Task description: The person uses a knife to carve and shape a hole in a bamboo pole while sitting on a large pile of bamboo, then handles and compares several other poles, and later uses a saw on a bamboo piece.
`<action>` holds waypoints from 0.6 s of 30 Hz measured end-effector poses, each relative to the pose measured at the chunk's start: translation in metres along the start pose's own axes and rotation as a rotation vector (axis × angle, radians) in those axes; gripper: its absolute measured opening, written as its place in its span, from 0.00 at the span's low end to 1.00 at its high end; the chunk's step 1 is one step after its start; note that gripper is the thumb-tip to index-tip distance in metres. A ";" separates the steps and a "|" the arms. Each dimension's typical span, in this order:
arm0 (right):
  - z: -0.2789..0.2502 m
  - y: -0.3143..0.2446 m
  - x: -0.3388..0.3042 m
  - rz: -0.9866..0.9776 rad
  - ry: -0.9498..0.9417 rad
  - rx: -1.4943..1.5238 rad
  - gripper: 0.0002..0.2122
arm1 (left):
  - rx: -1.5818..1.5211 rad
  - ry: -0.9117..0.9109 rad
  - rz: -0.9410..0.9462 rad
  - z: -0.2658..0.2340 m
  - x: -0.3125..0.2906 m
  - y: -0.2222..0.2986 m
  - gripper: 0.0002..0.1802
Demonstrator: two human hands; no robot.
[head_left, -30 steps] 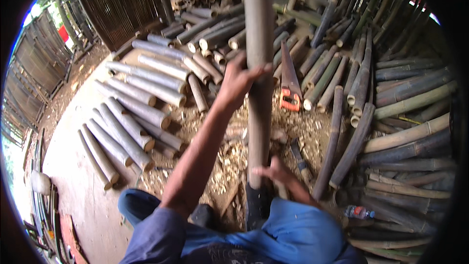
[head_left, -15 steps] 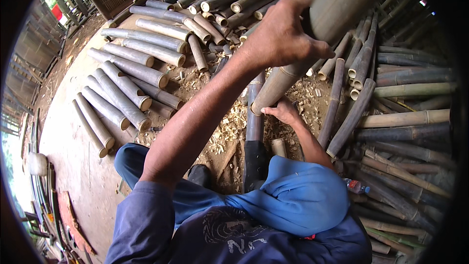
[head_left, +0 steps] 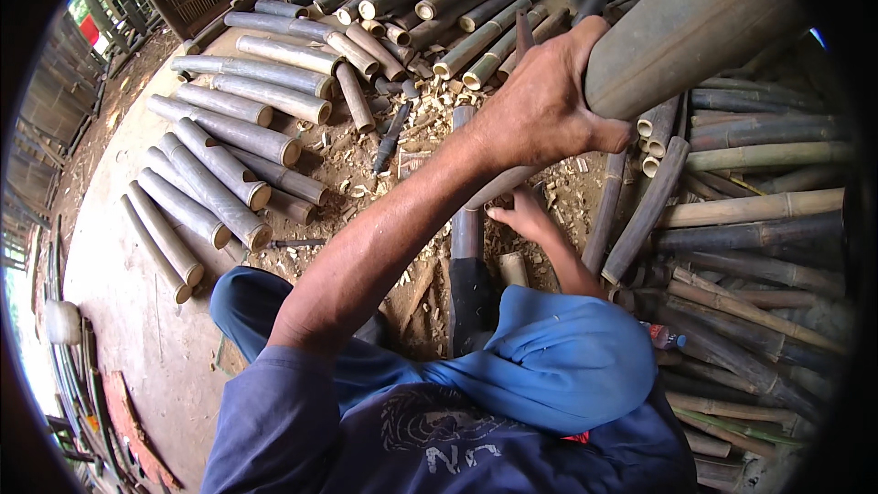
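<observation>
A thick grey-brown bamboo tube (head_left: 700, 32) slants across my left grip (head_left: 553, 96)

I have my left grip clamped on the tube, fingers over its upper side and thumb stretched along underneath. The near, wide-looking part leans out toward the upper right of my view. The lower end comes down in front of me, beside my right grip (head_left: 529, 220), partly covered by my bare left forearm (head_left: 393, 229). The right thumb is at that lower end, but the other fingers are hidden, so I cannot tell whether they close around it. Just there runs a dark grey bamboo length (head_left: 466, 238), pointing away from me; I cannot tell whether the two touch.

A short pale bamboo piece (head_left: 512, 268) is just beyond my blue cloth trousers (head_left: 567, 357). Pale wood shavings (head_left: 430, 112) litter the brown earth floor (head_left: 283, 259), where a slim, dark, knife-like tool (head_left: 391, 139) lies. To my left, cut grey bamboo tubes (head_left: 224, 128) fan out over a pale, flat floor patch (head_left: 119, 311). To my right lie stacked tan, green and dark bamboo poles (head_left: 750, 209), with a blue-capped plastic bottle (head_left: 664, 337) near my knee.
</observation>
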State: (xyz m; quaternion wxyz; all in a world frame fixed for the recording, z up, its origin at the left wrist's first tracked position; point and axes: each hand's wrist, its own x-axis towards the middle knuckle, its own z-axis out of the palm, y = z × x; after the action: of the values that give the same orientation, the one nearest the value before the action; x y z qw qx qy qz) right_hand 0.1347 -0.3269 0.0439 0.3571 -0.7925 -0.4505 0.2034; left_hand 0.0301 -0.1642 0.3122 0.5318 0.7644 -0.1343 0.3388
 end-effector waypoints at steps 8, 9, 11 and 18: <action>-0.002 0.018 -0.188 0.711 -0.180 -0.324 0.31 | -0.045 -0.009 -0.025 0.002 -0.001 0.004 0.41; -0.002 0.019 -0.203 0.744 -0.187 -0.319 0.31 | -0.056 -0.009 -0.052 0.003 -0.002 0.005 0.41; -0.003 0.021 -0.222 0.784 -0.188 -0.319 0.31 | -0.044 0.019 -0.090 0.007 -0.009 0.002 0.40; -0.014 0.033 -0.184 0.747 -0.052 -0.367 0.29 | 0.104 0.125 -0.282 0.036 -0.108 -0.088 0.41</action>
State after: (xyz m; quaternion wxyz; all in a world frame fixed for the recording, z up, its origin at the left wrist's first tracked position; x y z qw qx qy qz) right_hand 0.0685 -0.5013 0.0281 0.1002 -0.9466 -0.1696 0.2552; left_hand 0.0139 -0.1787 0.1699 0.5411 0.7797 0.0253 0.3141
